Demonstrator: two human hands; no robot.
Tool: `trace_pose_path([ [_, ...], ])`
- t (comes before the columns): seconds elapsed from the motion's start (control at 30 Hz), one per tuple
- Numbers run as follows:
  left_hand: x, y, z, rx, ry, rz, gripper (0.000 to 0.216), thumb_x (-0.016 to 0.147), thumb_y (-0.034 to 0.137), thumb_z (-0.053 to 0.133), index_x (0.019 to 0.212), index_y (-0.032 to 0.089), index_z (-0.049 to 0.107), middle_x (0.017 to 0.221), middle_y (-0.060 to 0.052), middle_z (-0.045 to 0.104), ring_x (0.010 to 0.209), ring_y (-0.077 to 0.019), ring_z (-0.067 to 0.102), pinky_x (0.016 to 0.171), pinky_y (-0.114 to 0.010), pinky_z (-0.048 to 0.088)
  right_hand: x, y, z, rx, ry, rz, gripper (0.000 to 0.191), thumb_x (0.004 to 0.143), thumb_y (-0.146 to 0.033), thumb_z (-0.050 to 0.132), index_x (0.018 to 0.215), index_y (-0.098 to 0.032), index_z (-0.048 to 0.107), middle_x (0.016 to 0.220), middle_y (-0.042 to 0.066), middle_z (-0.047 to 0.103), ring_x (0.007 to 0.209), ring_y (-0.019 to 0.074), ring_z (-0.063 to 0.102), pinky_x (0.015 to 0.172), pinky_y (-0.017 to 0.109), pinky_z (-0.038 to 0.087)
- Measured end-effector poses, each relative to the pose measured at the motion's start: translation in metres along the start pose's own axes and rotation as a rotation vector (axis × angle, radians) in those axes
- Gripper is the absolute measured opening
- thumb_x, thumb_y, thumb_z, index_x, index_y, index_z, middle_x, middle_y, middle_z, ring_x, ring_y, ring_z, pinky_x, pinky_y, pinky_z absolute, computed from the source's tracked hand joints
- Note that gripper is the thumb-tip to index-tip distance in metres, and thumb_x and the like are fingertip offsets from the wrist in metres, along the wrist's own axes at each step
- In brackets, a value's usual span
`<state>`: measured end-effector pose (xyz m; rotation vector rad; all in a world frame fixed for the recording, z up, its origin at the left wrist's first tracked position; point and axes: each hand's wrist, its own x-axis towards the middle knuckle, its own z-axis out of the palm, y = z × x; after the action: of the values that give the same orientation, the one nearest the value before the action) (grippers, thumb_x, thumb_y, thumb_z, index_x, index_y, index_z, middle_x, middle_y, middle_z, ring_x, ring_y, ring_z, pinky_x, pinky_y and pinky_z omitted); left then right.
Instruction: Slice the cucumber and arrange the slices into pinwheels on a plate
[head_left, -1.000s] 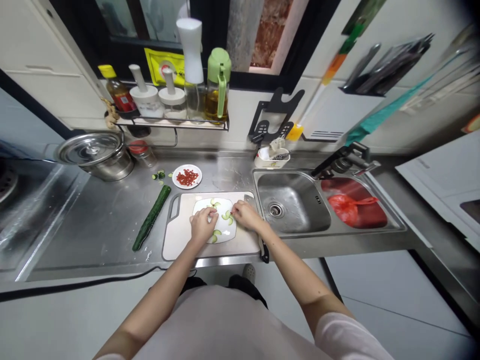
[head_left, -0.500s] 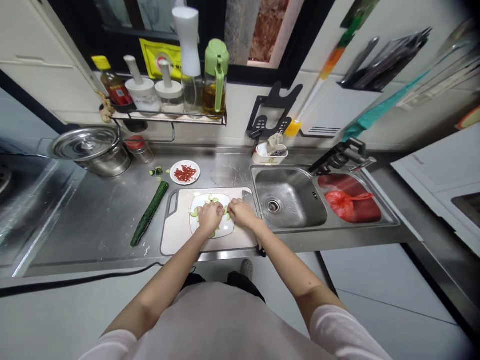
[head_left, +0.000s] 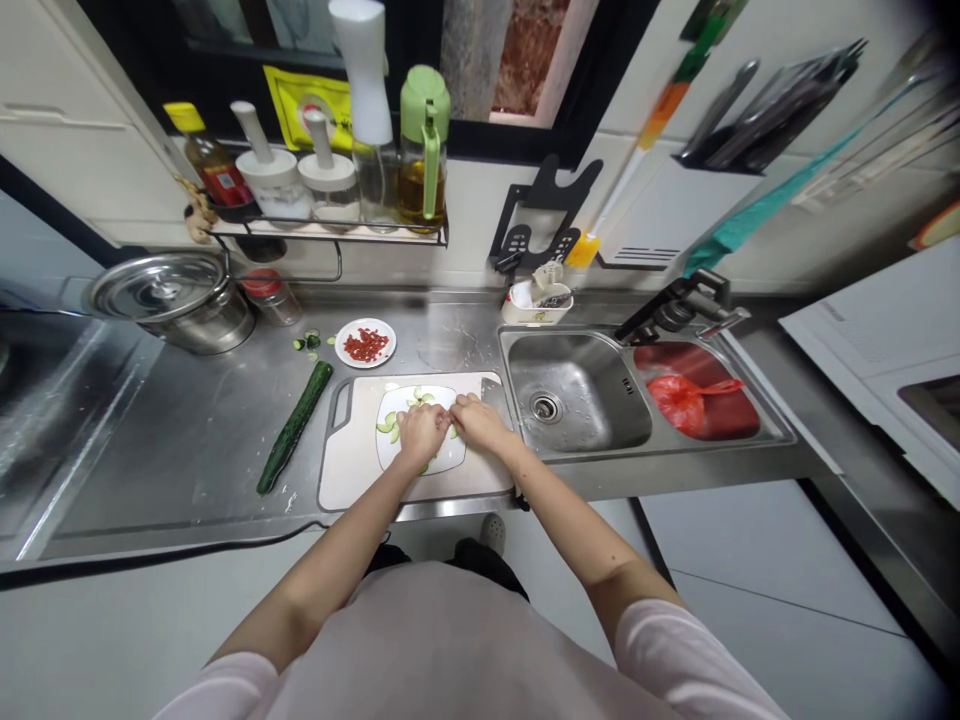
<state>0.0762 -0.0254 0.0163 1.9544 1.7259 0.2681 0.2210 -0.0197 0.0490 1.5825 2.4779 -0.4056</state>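
Note:
A white plate (head_left: 390,458) with a dark rim line lies on the pale cutting board (head_left: 349,480). Thin green cucumber slices (head_left: 388,428) are set around the plate's edge. Over the plate, my left hand (head_left: 424,432) has its fingers curled together. My right hand (head_left: 477,422) meets it at the fingertips, closed in a pinch over the plate's right side. Whatever the fingers hold is too small and covered to make out. A whole cucumber (head_left: 295,428) lies on the steel counter left of the board.
Behind the board stands a small plate (head_left: 365,362) of chopped red pieces, with cucumber scraps (head_left: 310,341) beside it. At the left is a lidded steel pot (head_left: 191,310). A double sink (head_left: 585,400) on the right holds a red plastic bag (head_left: 679,405). Bottles fill the wall rack (head_left: 330,232).
My right hand has moved slightly left, closer against my left fingers. The view has shifted a little; the plate, the board and the whole cucumber stay in place.

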Motion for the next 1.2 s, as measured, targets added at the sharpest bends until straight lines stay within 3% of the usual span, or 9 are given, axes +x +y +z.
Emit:
trace_pose_path([
  [0.37,0.001,-0.003,0.007,0.019,0.0,0.001,0.02,0.089,0.031,0.051,0.089,0.024,0.07,0.099,-0.006,0.069,0.102,-0.0261,0.054,0.087,-0.04,0.03,0.001,0.004,0.008,0.0,0.024,-0.003,0.023,0.094,-0.02,0.043,0.102,-0.017,0.065,0.108,0.011,0.06,0.104,0.0228,0.05,0.075,0.028,0.04],
  [1.2,0.001,0.003,0.001,0.012,-0.012,-0.017,0.023,0.088,0.029,0.049,0.089,0.023,0.072,0.097,-0.007,0.07,0.1,-0.0258,0.055,0.087,-0.04,0.031,-0.002,0.009,0.017,0.133,0.089,0.102,0.024,0.096,-0.025,0.042,0.1,-0.017,0.064,0.109,0.01,0.06,0.101,0.0199,0.051,0.076,0.026,0.038],
])
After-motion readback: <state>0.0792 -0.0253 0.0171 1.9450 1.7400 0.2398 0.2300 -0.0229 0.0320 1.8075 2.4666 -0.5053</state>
